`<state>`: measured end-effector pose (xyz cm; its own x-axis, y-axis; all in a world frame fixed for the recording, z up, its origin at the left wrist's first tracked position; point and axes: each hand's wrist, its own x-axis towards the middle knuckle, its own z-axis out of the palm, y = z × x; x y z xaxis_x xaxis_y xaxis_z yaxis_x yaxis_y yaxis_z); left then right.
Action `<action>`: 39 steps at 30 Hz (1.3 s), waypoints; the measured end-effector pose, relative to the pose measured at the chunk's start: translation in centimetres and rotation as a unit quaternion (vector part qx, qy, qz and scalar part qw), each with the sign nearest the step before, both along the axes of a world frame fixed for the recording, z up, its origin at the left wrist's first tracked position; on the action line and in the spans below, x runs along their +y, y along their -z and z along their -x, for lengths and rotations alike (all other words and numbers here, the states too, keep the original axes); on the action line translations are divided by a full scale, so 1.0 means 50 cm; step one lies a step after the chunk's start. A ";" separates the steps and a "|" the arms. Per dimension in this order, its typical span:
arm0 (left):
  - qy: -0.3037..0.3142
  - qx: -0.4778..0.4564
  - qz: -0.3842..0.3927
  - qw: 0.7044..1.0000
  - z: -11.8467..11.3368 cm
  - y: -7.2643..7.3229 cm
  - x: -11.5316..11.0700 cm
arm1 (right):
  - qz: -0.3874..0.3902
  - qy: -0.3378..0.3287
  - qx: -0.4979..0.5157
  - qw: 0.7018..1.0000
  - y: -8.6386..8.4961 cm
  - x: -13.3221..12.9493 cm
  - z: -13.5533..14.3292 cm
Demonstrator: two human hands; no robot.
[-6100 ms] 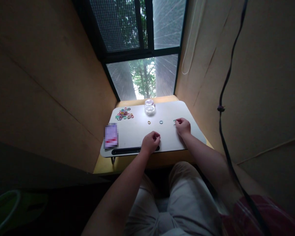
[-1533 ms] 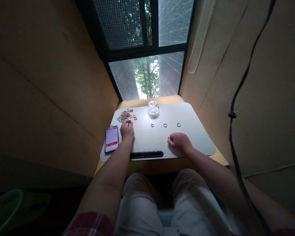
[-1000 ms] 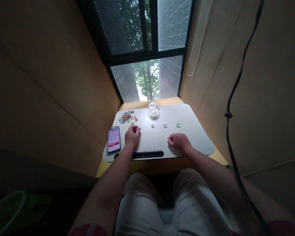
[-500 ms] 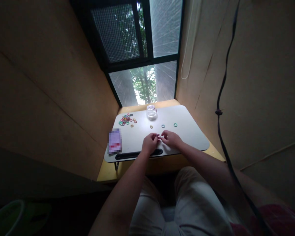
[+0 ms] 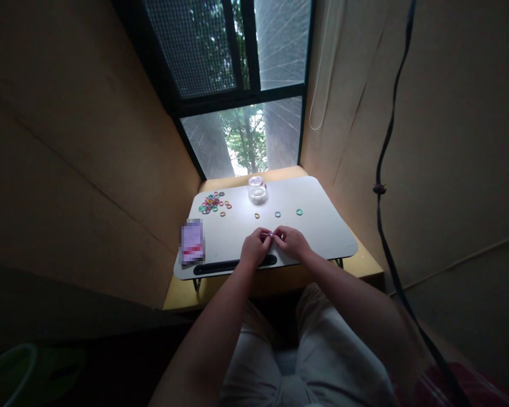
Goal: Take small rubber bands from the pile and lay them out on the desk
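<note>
Over the front middle of the white lap table [image 5: 322, 232], my left hand [image 5: 255, 247] and my right hand [image 5: 292, 243] meet fingertip to fingertip. Both are closed in a pinch on a small purplish hair tie [image 5: 271, 234], mostly covered by the fingers. Beyond them lies a spaced row: a yellow hair tie [image 5: 257, 216], a blue one and a green hair tie [image 5: 299, 212]. A loose pile of many-coloured hair ties [image 5: 211, 202] is at the back left of the table.
A clear plastic jar [image 5: 257, 192] stands near the table's back edge. At the left lies a blurred-out purple item [image 5: 192, 242]. A black slot [image 5: 220, 267] runs along the front edge. Walls close in on both sides, and a dark cord [image 5: 384, 226] hangs at the right.
My right hand has closed in toward my left, and its fingers now pinch the hair tie too. The whole view has shifted slightly; the row, pile and jar stay put on the table.
</note>
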<state>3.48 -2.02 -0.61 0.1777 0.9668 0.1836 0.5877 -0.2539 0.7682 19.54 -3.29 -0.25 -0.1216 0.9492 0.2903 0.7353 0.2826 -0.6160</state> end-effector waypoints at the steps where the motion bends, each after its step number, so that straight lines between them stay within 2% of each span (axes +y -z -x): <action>1: -0.001 0.002 -0.003 1.000 0.000 0.000 -0.001 | 0.002 0.006 -0.001 1.000 0.001 0.001 0.001; 7: -0.017 -0.019 -0.015 1.000 0.002 0.002 -0.003 | 0.000 0.032 0.008 0.999 0.005 0.001 0.003; 19: -0.053 -0.076 0.001 0.996 0.004 0.012 0.001 | -0.009 0.045 0.019 0.999 0.002 -0.010 0.004; 23: -0.052 -0.049 0.012 0.997 0.003 0.005 -0.006 | -0.007 0.045 0.051 0.998 0.005 -0.011 0.003; 27: -0.016 -0.007 0.002 1.000 0.003 -0.001 -0.012 | -0.007 0.007 0.076 0.997 0.006 -0.011 0.000; 30: -0.010 0.003 -0.004 1.000 0.003 -0.002 -0.012 | -0.015 -0.014 0.059 0.998 0.004 -0.009 -0.001; 39: -0.029 0.000 0.002 1.000 0.002 0.008 -0.007 | -0.049 0.011 0.034 0.998 0.017 -0.003 0.002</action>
